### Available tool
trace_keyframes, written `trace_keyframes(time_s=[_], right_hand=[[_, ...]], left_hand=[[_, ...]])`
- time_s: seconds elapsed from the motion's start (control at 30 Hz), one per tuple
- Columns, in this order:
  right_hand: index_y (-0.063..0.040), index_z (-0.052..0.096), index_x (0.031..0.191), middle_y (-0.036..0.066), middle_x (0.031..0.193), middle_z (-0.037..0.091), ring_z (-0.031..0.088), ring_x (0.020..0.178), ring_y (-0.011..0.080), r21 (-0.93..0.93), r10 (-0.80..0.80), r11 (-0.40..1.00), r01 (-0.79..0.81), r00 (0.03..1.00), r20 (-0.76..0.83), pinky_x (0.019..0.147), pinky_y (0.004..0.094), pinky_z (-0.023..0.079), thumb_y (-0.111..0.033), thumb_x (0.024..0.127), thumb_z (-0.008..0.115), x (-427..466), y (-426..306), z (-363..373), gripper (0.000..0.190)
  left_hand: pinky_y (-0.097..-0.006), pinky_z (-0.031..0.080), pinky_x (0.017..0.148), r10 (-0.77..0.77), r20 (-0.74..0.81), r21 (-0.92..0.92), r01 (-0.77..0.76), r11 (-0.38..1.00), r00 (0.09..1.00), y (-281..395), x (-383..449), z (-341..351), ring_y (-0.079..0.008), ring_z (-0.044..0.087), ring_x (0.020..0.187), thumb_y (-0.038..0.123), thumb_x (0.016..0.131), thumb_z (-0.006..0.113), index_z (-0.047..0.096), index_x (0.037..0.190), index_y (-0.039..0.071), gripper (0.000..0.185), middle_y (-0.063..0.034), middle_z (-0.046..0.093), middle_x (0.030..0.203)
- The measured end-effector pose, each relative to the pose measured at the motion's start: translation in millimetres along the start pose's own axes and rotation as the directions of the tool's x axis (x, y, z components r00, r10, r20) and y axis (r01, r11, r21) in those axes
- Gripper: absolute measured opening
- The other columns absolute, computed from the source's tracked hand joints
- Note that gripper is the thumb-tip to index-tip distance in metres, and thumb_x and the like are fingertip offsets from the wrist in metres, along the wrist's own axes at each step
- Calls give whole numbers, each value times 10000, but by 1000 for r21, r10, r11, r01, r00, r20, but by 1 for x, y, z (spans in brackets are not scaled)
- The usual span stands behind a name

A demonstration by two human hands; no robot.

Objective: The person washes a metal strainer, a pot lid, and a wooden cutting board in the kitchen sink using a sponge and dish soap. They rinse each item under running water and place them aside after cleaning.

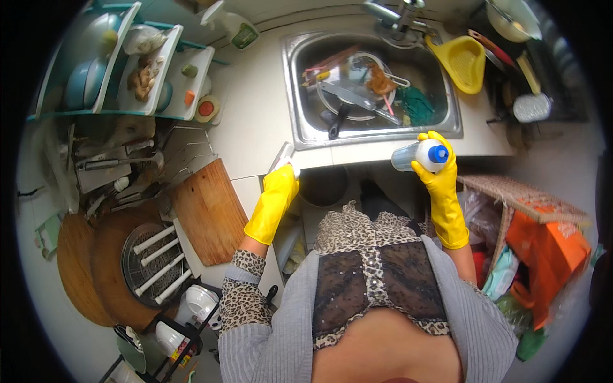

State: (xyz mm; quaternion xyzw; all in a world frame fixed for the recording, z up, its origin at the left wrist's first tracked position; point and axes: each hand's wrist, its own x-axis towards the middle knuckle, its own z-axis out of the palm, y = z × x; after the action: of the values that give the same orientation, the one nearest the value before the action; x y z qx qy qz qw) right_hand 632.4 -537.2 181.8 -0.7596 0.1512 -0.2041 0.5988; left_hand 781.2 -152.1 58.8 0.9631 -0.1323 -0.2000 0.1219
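My left hand (281, 187), in a yellow rubber glove, grips a small whitish and grey object (283, 158) at the counter's front edge; its kind I cannot tell. In my right hand (438, 177), gloved the same way, is a clear plastic bottle (406, 157) with a white top and blue cap. Beyond both hands lies the stainless steel sink (373, 138). It holds a round dish (330, 106), a knife with a black handle (339, 122), a green cloth or mesh (415, 106), a brown clump (380, 82) and reddish sticks.
A yellow strainer (467, 67) sits at the sink's right corner beneath the faucet (402, 19) side. A spray bottle (239, 31) stands behind left. Left are shelves (165, 72) and a wooden cutting board (210, 213); a woven basket (527, 191) with bags stands right.
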Motion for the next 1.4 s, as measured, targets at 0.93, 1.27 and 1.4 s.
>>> trace_keyframes(time_s=[0.93,1.27,1.4], right_hand=[[-70,572,1381,134,1302,684,657,1204,245,-26,136,985,-170,863,-486,1053,360,514,-16,713,886,-143,31,-113,740],[-77,578,1378,131,1316,682,659,1207,252,-84,162,969,-234,850,-501,1059,366,513,-57,700,914,-134,30,-115,757],[-77,585,1373,127,1315,681,658,1209,252,-26,221,963,-269,839,-498,1058,367,510,-80,697,921,-136,34,-111,754]], left_hand=[[-455,530,994,714,421,50,-800,598,560,392,48,40,-329,683,1183,186,921,593,740,1141,156,267,-140,677,1288],[-429,531,637,988,8,140,-979,149,152,448,62,106,-347,685,701,206,908,629,739,837,85,178,-140,683,757],[-439,546,766,937,138,10,-946,323,321,489,76,134,-382,695,855,257,944,614,733,978,75,220,-181,720,906]])
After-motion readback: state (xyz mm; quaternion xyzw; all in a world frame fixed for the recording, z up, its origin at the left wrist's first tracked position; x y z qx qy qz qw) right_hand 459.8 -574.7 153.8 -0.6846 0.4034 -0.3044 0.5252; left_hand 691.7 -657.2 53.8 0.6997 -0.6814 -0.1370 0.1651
